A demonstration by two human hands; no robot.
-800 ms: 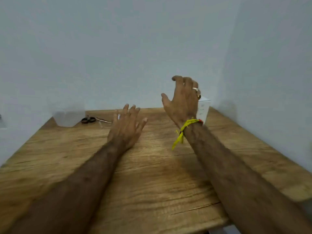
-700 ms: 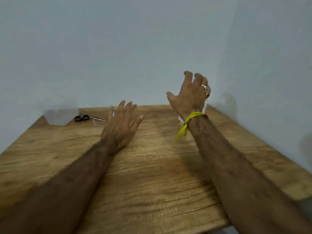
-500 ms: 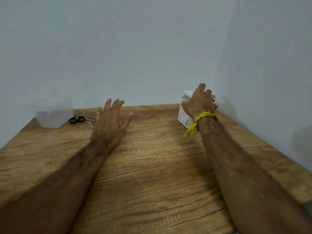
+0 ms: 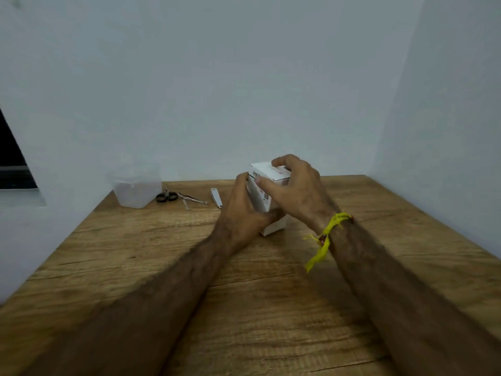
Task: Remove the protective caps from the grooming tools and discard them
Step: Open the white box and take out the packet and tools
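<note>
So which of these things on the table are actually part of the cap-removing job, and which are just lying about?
Part of the job:
- small scissors
- metal tweezers-like tool
- nail clipper
- clear plastic container, possibly for the discarded caps
- white box, gripped by left hand and right hand

Just there:
- yellow wrist thread
- wooden table

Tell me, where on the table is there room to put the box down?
The wooden table is bare in front, under the forearms, and on the right beside the wall. It is crowded at the back left: plastic container, scissors, tweezers, nail clipper. Both hands hold the white box.
</note>
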